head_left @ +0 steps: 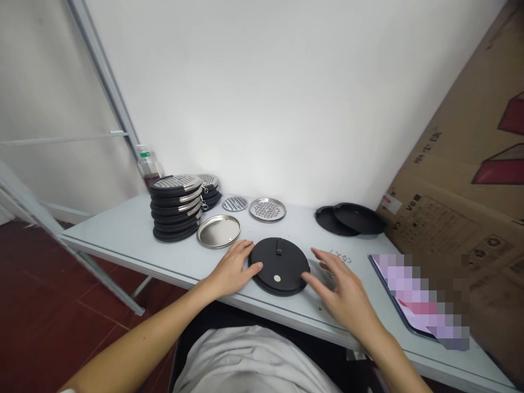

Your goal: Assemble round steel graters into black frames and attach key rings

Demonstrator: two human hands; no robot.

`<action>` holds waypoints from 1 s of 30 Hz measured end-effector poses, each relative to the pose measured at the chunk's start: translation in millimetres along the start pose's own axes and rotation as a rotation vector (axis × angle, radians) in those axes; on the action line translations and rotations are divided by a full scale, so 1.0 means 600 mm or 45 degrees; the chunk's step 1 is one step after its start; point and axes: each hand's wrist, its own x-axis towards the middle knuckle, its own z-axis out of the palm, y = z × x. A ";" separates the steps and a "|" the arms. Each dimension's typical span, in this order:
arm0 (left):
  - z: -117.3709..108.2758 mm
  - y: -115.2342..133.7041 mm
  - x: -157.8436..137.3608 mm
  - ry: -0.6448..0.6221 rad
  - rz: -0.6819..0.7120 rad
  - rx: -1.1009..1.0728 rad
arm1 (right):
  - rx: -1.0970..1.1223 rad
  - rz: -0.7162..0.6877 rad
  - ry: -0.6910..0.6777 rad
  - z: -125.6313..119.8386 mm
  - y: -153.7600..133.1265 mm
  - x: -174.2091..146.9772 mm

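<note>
A round black disc [280,266], with a small black tab near its far edge and a pale dot near its front, lies on the table close to me. My left hand [234,268] grips its left edge, with the thumb on top and the fingers along the side. Beside the right edge is my right hand [336,278], fingers spread and nothing in it. Several small metal rings [340,256] lie just beyond that hand. Left of the disc sits a shallow round metal pan [219,231]. Whatever lies under the disc is hidden.
A tall stack of black-rimmed perforated discs [176,210] stands left, a shorter stack [210,192] behind it. Perforated metal plates [235,203] and a rimmed one [267,209] lie at the back. Black trays [360,218], a tablet-like device [417,300] and a cardboard box [462,207] are right.
</note>
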 end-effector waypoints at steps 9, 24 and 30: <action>-0.012 0.033 0.022 0.196 0.206 -0.126 | -0.507 0.194 0.139 -0.036 0.102 0.000; 0.135 0.202 0.298 -0.482 0.331 0.165 | -0.413 0.234 0.130 -0.032 0.103 -0.005; 0.143 0.215 0.307 -0.531 0.221 0.140 | -0.425 0.194 0.150 -0.030 0.098 -0.006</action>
